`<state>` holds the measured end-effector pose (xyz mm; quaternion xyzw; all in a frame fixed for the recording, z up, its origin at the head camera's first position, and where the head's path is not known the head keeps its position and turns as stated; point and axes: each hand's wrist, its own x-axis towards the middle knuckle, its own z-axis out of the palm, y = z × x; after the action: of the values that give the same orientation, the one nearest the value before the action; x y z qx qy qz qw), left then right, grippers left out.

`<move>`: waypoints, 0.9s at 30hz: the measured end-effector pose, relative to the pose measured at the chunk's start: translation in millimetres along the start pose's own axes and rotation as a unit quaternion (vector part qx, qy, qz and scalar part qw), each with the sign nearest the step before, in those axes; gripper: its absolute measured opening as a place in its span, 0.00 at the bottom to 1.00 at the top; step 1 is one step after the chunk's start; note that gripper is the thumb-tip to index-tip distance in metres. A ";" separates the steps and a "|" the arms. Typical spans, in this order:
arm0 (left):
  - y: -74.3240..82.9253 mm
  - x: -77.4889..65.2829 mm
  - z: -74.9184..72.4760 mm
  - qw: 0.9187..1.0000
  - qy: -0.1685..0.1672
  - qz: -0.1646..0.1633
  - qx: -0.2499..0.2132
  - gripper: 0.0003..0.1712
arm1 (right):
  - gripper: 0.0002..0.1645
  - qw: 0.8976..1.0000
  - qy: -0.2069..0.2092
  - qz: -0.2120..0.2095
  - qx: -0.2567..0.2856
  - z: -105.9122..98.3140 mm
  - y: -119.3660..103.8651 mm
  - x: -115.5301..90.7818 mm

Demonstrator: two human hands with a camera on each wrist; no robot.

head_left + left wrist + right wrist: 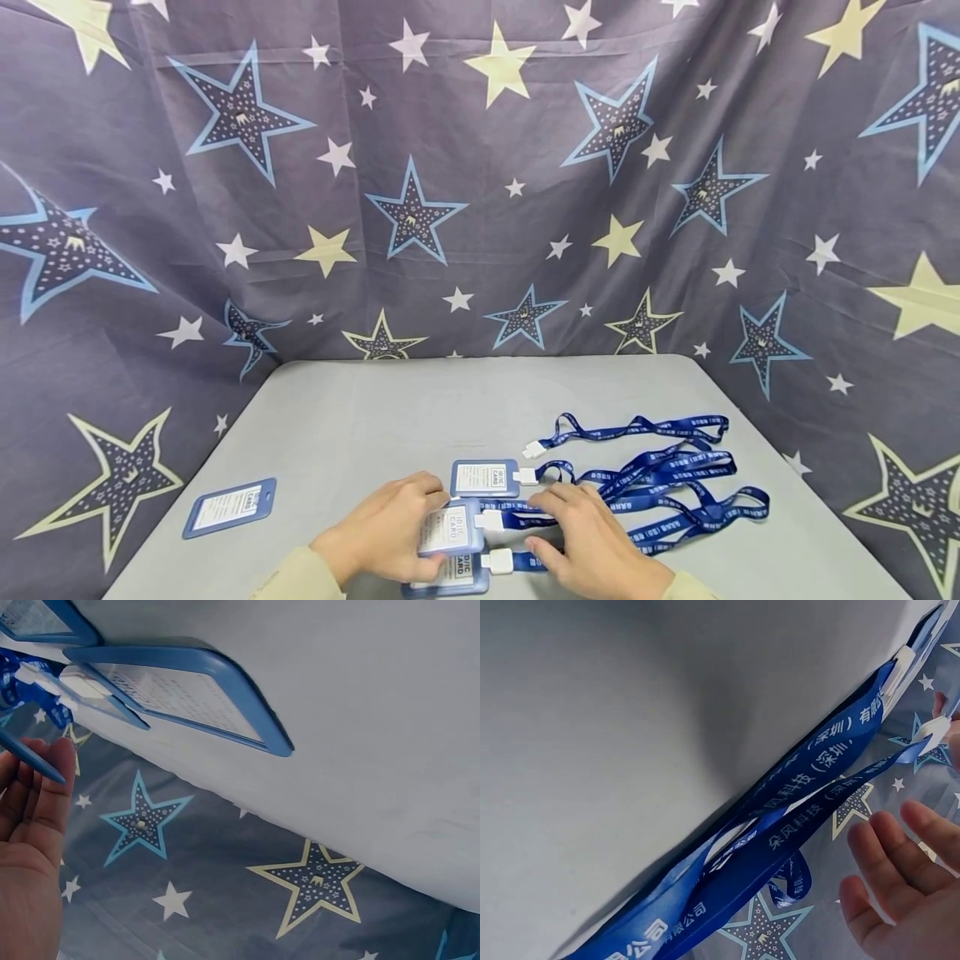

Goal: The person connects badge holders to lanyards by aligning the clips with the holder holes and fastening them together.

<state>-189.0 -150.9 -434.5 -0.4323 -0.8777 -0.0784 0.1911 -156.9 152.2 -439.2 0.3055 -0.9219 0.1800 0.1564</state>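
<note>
My left hand (386, 529) grips a blue-framed ID card holder (447, 531) by its left end, raised a little; its edge shows beside the fingers in the left wrist view. A white clip (490, 520) joins this holder to a blue lanyard (525, 517). My right hand (588, 533) hovers by that lanyard, fingers loosely spread and holding nothing in the right wrist view. Partly hidden below the held holder lies another card holder (457, 587) with its own clip (500, 561). Just beyond is a third clipped holder (483, 478).
A loose card holder (229, 507) without a strap lies at the table's left. At the back right, a lanyard (637, 429) ends in a white clip (534, 449) with no holder. Lanyard straps overlap on the right side of the grey table (375, 400). Star-patterned cloth (420, 100) surrounds it.
</note>
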 end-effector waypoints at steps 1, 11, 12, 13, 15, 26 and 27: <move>-0.9 -1.0 0.1 1.000 -0.001 -0.001 0.000 0.34 | 0.24 1.000 0.006 -0.005 -0.001 0.1 0.4 -0.2; -9.3 -11.9 -3.7 1.000 0.001 -0.024 0.000 0.34 | 0.23 1.000 0.020 0.000 -0.009 -1.7 1.0 -2.5; -10.1 -12.8 -3.9 1.000 0.002 -0.025 0.002 0.34 | 0.23 1.000 0.020 0.004 -0.010 -2.2 1.2 -2.9; -10.9 -13.5 -4.0 1.000 0.003 -0.025 0.002 0.34 | 0.24 1.000 0.020 0.005 -0.010 -2.4 1.5 -3.1; -12.3 -14.7 -4.1 1.000 0.008 -0.023 0.002 0.34 | 0.23 1.000 0.022 0.005 -0.012 -2.8 2.2 -3.7; -18.6 -24.2 -4.3 0.999 0.018 -0.038 0.013 0.33 | 0.22 0.999 0.036 0.011 -0.016 -3.4 7.1 -6.9; -19.3 -25.4 -4.5 0.999 0.017 -0.040 0.015 0.33 | 0.22 0.999 0.037 0.012 -0.018 -3.6 7.5 -7.2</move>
<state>-189.0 -182.6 -440.1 -0.3922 -0.8922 -0.0805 0.2089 -155.3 162.9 -440.7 0.2847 -0.9220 0.1768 0.1940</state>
